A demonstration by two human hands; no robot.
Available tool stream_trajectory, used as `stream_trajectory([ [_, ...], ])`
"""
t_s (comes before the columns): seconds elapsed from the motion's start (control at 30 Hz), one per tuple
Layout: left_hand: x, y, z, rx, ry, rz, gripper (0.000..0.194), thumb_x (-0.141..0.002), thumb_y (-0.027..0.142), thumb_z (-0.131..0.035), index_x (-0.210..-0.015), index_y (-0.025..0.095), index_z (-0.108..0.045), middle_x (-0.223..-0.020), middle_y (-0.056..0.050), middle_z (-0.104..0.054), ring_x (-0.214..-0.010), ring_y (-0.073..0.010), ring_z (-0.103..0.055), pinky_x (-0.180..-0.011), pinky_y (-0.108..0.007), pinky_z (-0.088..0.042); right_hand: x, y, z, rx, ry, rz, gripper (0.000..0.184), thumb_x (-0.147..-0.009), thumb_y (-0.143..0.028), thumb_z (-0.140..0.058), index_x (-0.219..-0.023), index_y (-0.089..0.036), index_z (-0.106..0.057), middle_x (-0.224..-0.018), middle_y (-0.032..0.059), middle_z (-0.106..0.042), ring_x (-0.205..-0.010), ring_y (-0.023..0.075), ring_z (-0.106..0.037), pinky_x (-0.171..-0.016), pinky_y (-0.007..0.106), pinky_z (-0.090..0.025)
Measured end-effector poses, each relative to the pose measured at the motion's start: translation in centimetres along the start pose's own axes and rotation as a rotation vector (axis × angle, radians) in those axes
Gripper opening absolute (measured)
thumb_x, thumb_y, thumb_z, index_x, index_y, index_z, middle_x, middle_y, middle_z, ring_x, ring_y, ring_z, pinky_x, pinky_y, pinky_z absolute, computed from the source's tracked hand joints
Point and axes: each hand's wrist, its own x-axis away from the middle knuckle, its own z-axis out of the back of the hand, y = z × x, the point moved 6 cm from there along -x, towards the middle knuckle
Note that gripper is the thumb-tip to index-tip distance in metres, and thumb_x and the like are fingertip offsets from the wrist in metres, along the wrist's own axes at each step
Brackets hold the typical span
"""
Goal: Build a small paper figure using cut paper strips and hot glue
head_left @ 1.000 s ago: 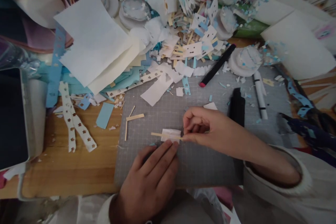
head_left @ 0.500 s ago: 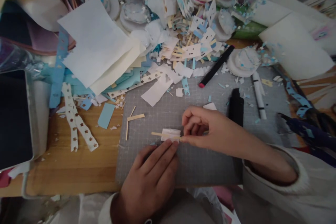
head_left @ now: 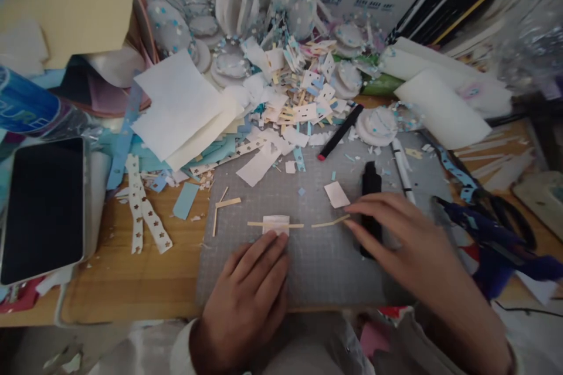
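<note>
My left hand [head_left: 248, 299] lies flat on the grey cutting mat [head_left: 316, 269], fingers stretched out, its fingertips touching the near edge of a small white paper piece [head_left: 276, 223] with a thin tan strip [head_left: 255, 224] across it. My right hand [head_left: 396, 228] hovers over the mat to the right, fingers extended and slightly blurred, holding nothing. Its fingertips are beside a second thin tan strip [head_left: 329, 223] and over a black marker [head_left: 370, 187]. A small pale square of paper [head_left: 336, 194] lies just above that strip.
A heap of white, blue and tan paper scraps [head_left: 303, 99] covers the back of the wooden table [head_left: 132, 281]. A tablet [head_left: 41, 208] lies at the left, scissors [head_left: 488, 220] at the right. A red-tipped black pen [head_left: 341, 132] and a white pen [head_left: 402, 170] rest on the mat.
My right hand let go of the strip on the white piece and moved right, opening its fingers. The camera tilted up, showing more of the table's back. My left hand stayed put.
</note>
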Motion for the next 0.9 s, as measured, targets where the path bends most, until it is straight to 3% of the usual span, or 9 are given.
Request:
stream_trajectory([
  [0.2,0.9,0.1,1.0,0.102,0.089,-0.057,0.031,-0.084,0.008,-0.055,-0.114,0.012,-0.060,-0.125,-0.014,-0.067,-0.124,-0.0252,-0.054,-0.099,-0.039,-0.044,1.2,-0.2,-3.4,0.101,-0.050,0.056,0.012,-0.092,-0.024,-0.056,-0.098,-0.020,-0.064,-0.102,0.0088,-0.063,-0.097,0.0263,-0.057,-0.084,0.043,-0.044],
  [0.4,1.8,-0.3,1.8,0.194,0.220,-0.047,0.033,-0.081,0.001,-0.053,-0.112,0.012,-0.059,-0.117,-0.014,-0.068,-0.114,-0.0235,-0.059,-0.094,-0.039,-0.049,0.6,-0.6,-4.2,0.214,-0.068,0.050,0.008,-0.092,-0.022,-0.056,-0.089,-0.019,-0.062,-0.092,0.0072,-0.063,-0.085,0.0237,-0.054,-0.074,0.037,-0.040],
  [0.63,1.9,-0.3,2.5,0.193,0.293,-0.032,0.032,-0.083,0.003,-0.050,-0.111,0.017,-0.060,-0.111,-0.012,-0.070,-0.106,-0.0227,-0.063,-0.090,-0.040,-0.052,0.7,-1.5,-4.8,0.311,0.033,0.082,0.015,-0.091,-0.013,-0.049,-0.081,-0.019,-0.059,-0.086,0.0095,-0.062,-0.081,0.0251,-0.052,-0.070,0.036,-0.034],
  [0.77,1.8,-0.4,3.0,0.246,0.329,0.025,0.028,-0.086,0.006,-0.050,-0.107,0.019,-0.062,-0.108,-0.011,-0.070,-0.102,-0.0215,-0.064,-0.087,-0.038,-0.053,1.5,-2.8,-3.9,0.239,0.117,0.094,0.016,-0.093,-0.012,-0.043,-0.084,-0.019,-0.054,-0.088,0.0091,-0.061,-0.081,0.0229,-0.053,-0.071,0.035,-0.038],
  [0.9,1.2,-0.2,3.3,0.464,0.352,0.174,0.021,-0.090,0.014,-0.053,-0.107,0.020,-0.064,-0.102,-0.009,-0.069,-0.093,-0.0190,-0.066,-0.080,-0.032,-0.056,3.0,-5.1,-2.8,-0.206,0.216,0.037,0.014,-0.096,-0.016,-0.036,-0.090,-0.021,-0.047,-0.086,0.0057,-0.057,-0.081,0.0182,-0.054,-0.072,0.030,-0.045],
])
